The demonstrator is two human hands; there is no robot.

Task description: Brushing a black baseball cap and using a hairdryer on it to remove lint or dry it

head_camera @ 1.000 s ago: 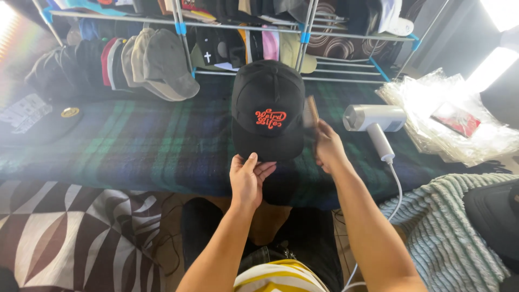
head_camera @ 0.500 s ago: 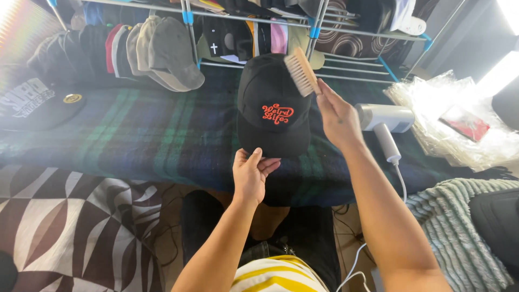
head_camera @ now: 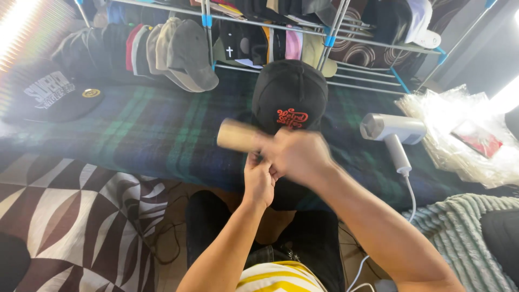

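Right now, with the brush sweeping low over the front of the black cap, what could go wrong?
The right hand is blurred with motion, so the wooden brush might strike the left hand holding the black cap just below it. The bristles may also snag the red embroidery nearby. The handheld steamer lies close to the right arm; a wide stroke could knock it.

Cap [head_camera: 289,94] on table [head_camera: 135,130], steamer [head_camera: 393,132] to its right
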